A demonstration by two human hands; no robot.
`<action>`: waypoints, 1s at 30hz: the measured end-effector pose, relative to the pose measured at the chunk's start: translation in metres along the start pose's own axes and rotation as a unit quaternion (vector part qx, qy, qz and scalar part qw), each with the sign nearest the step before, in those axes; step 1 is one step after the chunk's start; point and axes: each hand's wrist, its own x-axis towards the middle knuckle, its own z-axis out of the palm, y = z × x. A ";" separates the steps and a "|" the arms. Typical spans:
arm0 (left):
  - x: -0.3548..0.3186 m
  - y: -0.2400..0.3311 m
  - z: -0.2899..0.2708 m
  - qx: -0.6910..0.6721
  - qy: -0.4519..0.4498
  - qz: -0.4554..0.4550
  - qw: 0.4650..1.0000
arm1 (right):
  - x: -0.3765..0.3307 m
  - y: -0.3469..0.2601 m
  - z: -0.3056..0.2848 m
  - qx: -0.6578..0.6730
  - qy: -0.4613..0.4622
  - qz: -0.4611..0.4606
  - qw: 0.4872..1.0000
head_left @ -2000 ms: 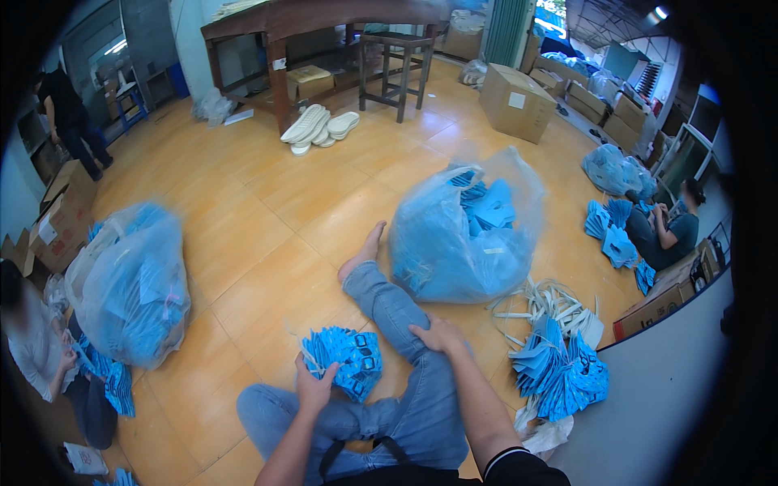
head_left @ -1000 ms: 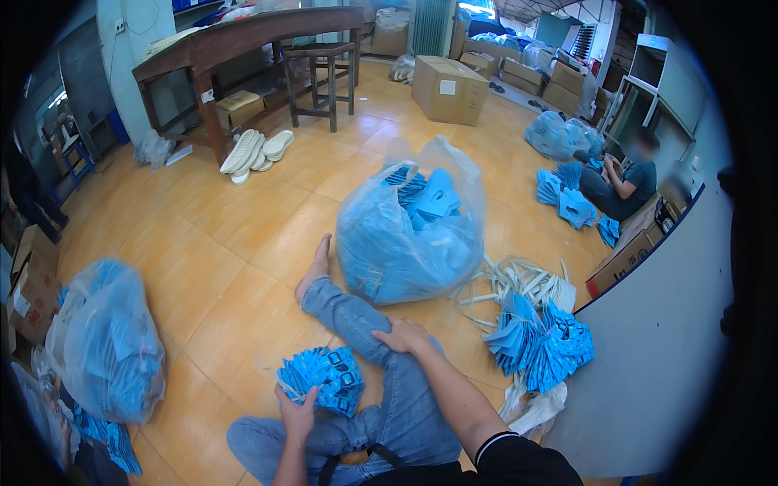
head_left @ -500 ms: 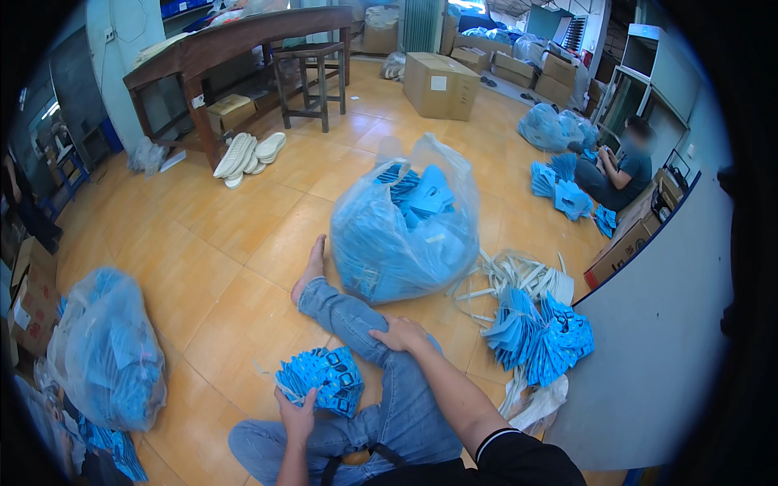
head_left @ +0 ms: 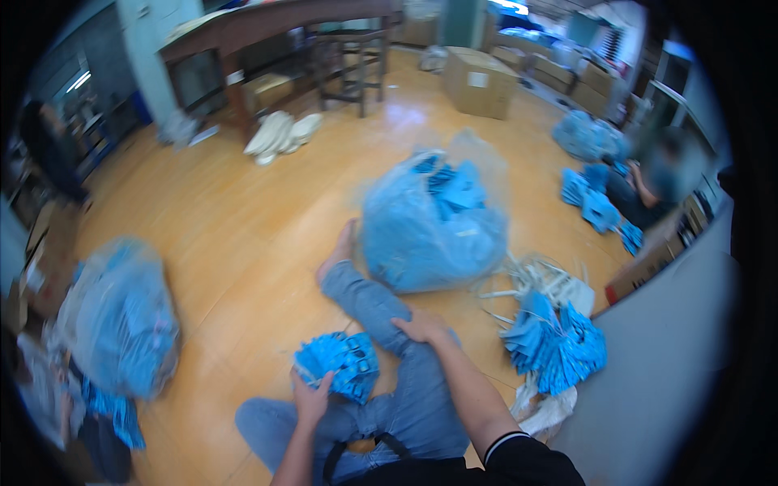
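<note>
My left hand (head_left: 311, 394) is closed on the near edge of a fanned bundle of blue patterned pieces (head_left: 340, 366), thin like cut fabric, just above my crossed leg. Its thumb lies toward the bundle's near side; the fingers beneath are partly hidden. My right hand (head_left: 421, 326) rests open on my raised knee, with nothing held. Beyond my bare foot stands a large clear plastic bag (head_left: 433, 231) full of similar blue pieces. To the right of my knee lies a spread heap of blue bundles (head_left: 553, 340), with white straps (head_left: 555, 283) behind it.
Another filled plastic bag (head_left: 121, 324) sits at the left, beside a partly visible person (head_left: 49, 393). A second seated person (head_left: 648, 182) is at the far right near blue bundles. A grey panel (head_left: 673, 364) borders my right side. White soles (head_left: 279, 136) lie by a wooden table (head_left: 275, 36).
The view has swung left and blurred, so the surroundings sit farther right in the picture. My left hand still holds the bundle and my right hand stays on the knee.
</note>
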 end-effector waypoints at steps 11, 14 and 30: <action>-0.006 0.001 0.005 0.053 0.007 -0.027 0.998 | -0.004 -0.002 -0.001 -0.016 0.050 -0.017 0.998; -0.007 0.004 0.005 0.038 0.006 -0.025 0.999 | -0.004 -0.002 -0.001 -0.010 0.049 -0.022 0.999; -0.010 0.011 0.006 0.086 0.016 -0.035 0.996 | -0.009 -0.008 -0.004 -0.033 0.037 -0.005 0.999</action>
